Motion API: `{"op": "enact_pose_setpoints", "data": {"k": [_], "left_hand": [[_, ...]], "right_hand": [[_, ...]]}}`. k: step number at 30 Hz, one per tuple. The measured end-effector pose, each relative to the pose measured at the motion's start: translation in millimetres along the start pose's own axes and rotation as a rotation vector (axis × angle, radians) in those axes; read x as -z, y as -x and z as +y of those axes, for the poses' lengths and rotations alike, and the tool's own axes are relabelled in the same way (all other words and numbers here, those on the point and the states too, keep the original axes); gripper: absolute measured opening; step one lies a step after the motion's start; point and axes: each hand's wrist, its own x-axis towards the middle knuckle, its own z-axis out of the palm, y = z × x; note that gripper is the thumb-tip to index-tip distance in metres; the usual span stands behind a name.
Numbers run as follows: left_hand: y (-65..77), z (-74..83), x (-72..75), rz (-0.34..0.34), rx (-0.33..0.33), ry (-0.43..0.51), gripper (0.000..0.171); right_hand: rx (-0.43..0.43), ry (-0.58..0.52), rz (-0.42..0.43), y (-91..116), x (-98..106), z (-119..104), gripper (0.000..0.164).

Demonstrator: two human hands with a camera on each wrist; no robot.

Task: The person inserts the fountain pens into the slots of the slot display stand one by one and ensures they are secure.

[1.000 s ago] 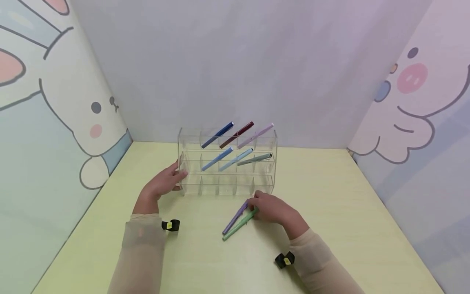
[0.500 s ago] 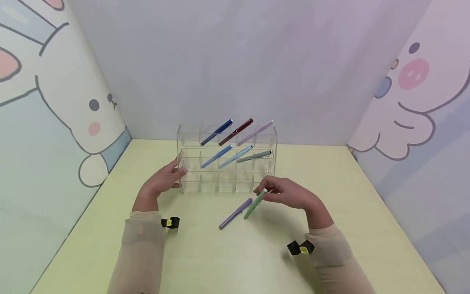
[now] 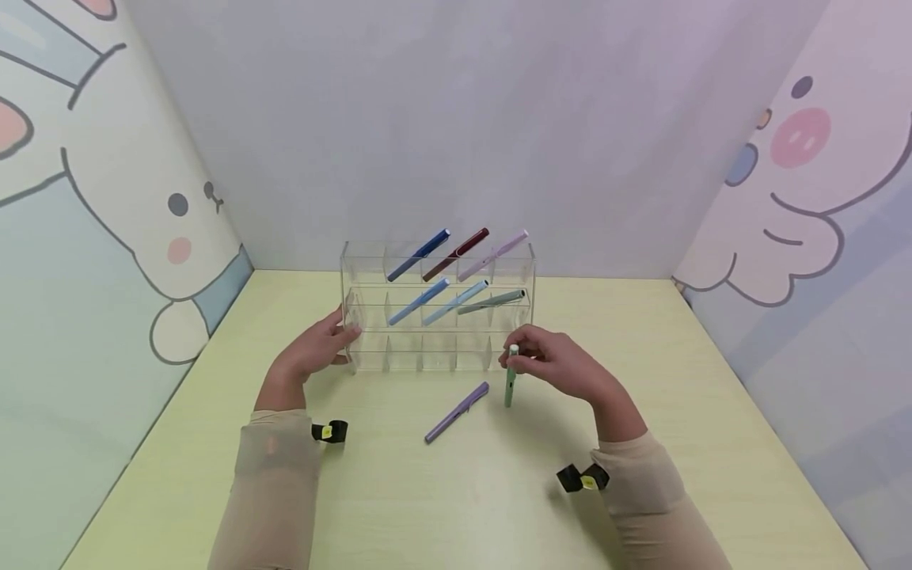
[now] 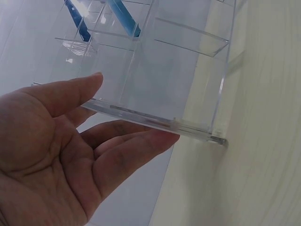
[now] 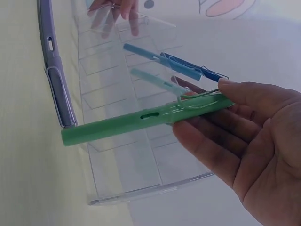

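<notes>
A clear three-tier pen rack (image 3: 438,351) stands at the back of the table. My left hand (image 3: 313,352) holds its left side panel, thumb on the inner face and fingers on the outer, as the left wrist view shows. In front of the rack's lower right corner, my right hand (image 3: 559,362) pinches a green pen (image 5: 117,125) by its clip end, between thumb and fingers. The pen hangs nearly upright in the head view, its other end pointing down. To its left a purple pen (image 3: 456,413) lies on the table, clip end towards the rack.
Dark blue (image 3: 419,255), dark red (image 3: 456,255) and pale lilac (image 3: 493,256) pens lean in the top tier. The middle tier bears blue (image 3: 419,302), light blue (image 3: 455,302) and grey-green (image 3: 492,302) pens. A grey wall (image 3: 456,134) rises behind.
My right hand has lifted the green pen from beside the purple one, moved right and turned it towards upright. The purple pen has shifted slightly. My left hand stays on the rack.
</notes>
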Motion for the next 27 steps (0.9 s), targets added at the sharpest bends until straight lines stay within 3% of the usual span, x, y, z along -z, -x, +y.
{"op": "enact_pose_setpoints", "data": {"k": [3, 11, 17, 21, 27], "left_hand": [[0.4, 1.2, -0.3, -0.002, 0.001, 0.0, 0.064], [0.0, -1.1, 0.2, -0.008, -0.009, -0.004, 0.065], [0.7, -2.4, -1.2, -0.008, -0.005, 0.009, 0.063], [0.9, -2.1, -1.0, -0.005, -0.002, 0.01, 0.064], [-0.5, -1.2, 0.4, 0.001, -0.002, -0.002, 0.065]], "right_hand": [[0.032, -0.095, 0.042, -1.3, -0.4, 3.2, 0.019], [0.18, -0.562, 0.183, -15.1, -11.3, 20.3, 0.021], [0.244, -0.823, 0.252, -23.6, -22.2, 24.5, 0.02], [0.245, -0.859, 0.269, -28.4, -24.1, 19.5, 0.021], [0.199, -0.73, 0.231, -38.4, -16.1, 6.9, 0.022]]}}
